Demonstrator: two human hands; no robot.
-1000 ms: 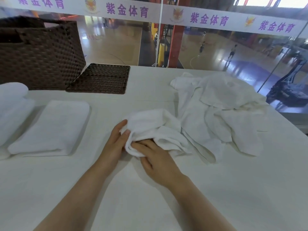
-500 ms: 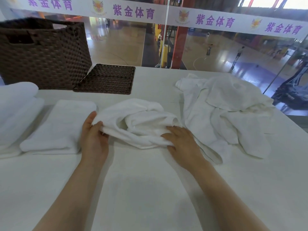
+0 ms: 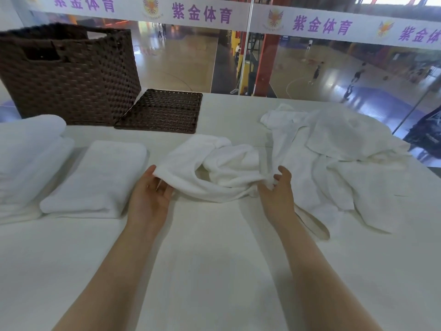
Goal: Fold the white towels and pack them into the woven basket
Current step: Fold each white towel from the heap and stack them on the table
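Observation:
A crumpled white towel (image 3: pixel 226 168) lies mid-table in front of me. My left hand (image 3: pixel 150 194) holds its left corner between thumb and curled fingers. My right hand (image 3: pixel 279 192) grips its right edge, fingers curled into the cloth. A folded white towel (image 3: pixel 95 177) lies to the left, and beside it at the far left sits a stack of folded towels (image 3: pixel 28 151). A loose pile of unfolded white towels (image 3: pixel 338 154) spreads out at the right. The dark brown woven basket (image 3: pixel 71 75) stands at the back left; its inside is hidden.
The basket's flat woven lid (image 3: pixel 162 111) lies on the white table (image 3: pixel 214 271) just right of the basket. A glass wall behind the table's far edge looks down on a sports hall. The table's right edge runs close past the towel pile.
My hands have drawn apart, each holding one end of the towel. The bunched towel has been pulled left, clear of the pile, and stretched wider.

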